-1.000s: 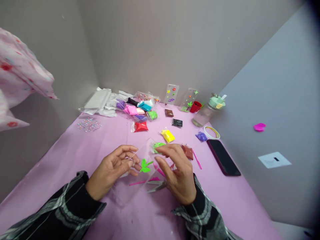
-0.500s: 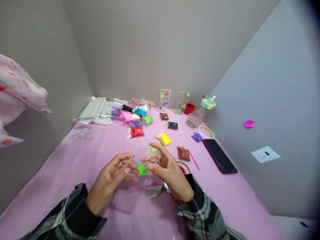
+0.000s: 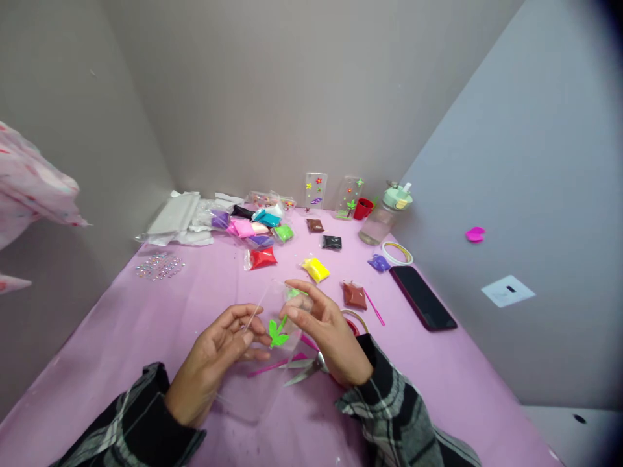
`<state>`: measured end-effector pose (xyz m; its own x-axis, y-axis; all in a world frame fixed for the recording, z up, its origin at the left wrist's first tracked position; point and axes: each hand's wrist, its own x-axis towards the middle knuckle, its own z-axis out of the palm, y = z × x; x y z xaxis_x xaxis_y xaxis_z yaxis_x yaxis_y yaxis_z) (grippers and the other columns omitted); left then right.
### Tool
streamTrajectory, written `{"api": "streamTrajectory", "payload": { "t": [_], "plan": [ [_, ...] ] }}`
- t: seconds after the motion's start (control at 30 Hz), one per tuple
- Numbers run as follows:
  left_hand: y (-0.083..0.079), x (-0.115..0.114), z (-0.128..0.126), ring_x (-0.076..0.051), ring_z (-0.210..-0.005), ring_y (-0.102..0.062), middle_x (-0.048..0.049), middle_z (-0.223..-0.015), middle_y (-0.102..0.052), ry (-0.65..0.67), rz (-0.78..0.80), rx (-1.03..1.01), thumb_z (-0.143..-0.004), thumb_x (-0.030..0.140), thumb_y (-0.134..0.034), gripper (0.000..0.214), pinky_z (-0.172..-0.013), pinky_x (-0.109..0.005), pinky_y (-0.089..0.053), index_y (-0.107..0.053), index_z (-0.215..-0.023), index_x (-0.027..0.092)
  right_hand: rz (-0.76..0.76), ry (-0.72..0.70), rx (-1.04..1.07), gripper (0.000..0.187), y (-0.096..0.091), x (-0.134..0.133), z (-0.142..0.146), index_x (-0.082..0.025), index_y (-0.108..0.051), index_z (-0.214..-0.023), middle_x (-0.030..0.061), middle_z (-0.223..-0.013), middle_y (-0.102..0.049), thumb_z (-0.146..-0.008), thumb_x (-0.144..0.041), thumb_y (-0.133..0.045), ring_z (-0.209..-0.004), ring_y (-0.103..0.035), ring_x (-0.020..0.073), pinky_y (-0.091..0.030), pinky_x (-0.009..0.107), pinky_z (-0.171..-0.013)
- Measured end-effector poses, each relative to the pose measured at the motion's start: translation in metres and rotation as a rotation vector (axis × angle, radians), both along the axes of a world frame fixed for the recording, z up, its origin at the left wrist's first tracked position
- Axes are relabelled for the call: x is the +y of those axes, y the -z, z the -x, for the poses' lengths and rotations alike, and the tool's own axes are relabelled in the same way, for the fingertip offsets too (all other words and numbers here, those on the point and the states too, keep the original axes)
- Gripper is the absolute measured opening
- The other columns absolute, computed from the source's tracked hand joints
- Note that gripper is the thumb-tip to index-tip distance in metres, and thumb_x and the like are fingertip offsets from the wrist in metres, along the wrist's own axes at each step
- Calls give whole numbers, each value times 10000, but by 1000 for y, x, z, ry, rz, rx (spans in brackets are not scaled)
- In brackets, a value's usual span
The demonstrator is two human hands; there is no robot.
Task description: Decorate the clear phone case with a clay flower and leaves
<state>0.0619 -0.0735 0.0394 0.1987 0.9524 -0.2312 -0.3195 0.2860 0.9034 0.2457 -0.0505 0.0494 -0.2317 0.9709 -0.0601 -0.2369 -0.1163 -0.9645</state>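
Note:
My left hand (image 3: 219,350) is closed around the left edge of a clear phone case (image 3: 257,389), tilted above the table. On the case is a bright green clay leaf sprig (image 3: 277,333) with pointed leaves and a thin stem. My right hand (image 3: 328,327) reaches over the upper right of the case, thumb and fingers closed at the upper end of that stem. A paler green patch (image 3: 294,294) shows near its fingertips, partly hidden. Scissors (image 3: 306,370) with open blades and a pink tool (image 3: 277,365) lie just beyond the case, partly covered by my right hand.
Clay packets, among them red (image 3: 263,258), yellow (image 3: 316,269) and brown (image 3: 354,295), lie ahead. Two decorated phone cases (image 3: 316,190) lean on the back wall near a water bottle (image 3: 382,217). A phone (image 3: 423,298) and tape roll (image 3: 398,253) are right, rhinestones (image 3: 159,266) left.
The green stem now stands more upright at my right fingertips, and my right thumb has shifted slightly. My left hand keeps its hold on the case. The whole view has shifted a little.

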Motion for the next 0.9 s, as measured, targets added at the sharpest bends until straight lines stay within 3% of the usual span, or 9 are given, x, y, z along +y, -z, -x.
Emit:
{"api": "streamTrajectory", "payload": {
  "t": [0.2,0.7,0.9],
  "plan": [
    [-1,0,-2,-202,-791,-641,-36,-879,-643,-17,-18,-8,-817,317,-703,264,-698,-329,-578,-655,-1057,218,-24,-6,-30,609,0,0,2,-214,-478,-1267,-5,-826,-614,-735,-266,-768,-724,-593,141,-491,287,-687],
    [3,0,-2,-168,-777,-620,-15,-881,-629,-17,-14,-59,-829,315,-701,251,-684,-282,-555,-636,-1056,229,-11,-15,22,624,-2,0,4,-189,-452,-1279,-29,-797,-611,-730,-175,-748,-691,-556,103,-456,246,-661],
    [7,2,1,-183,-783,-627,-26,-892,-639,37,-52,-53,-831,348,-698,290,-708,-326,-577,-633,-1086,225,-18,-20,15,598,-2,0,3,-183,-451,-1284,-23,-803,-615,-758,-196,-735,-704,-555,111,-452,266,-689]
  ]
}}
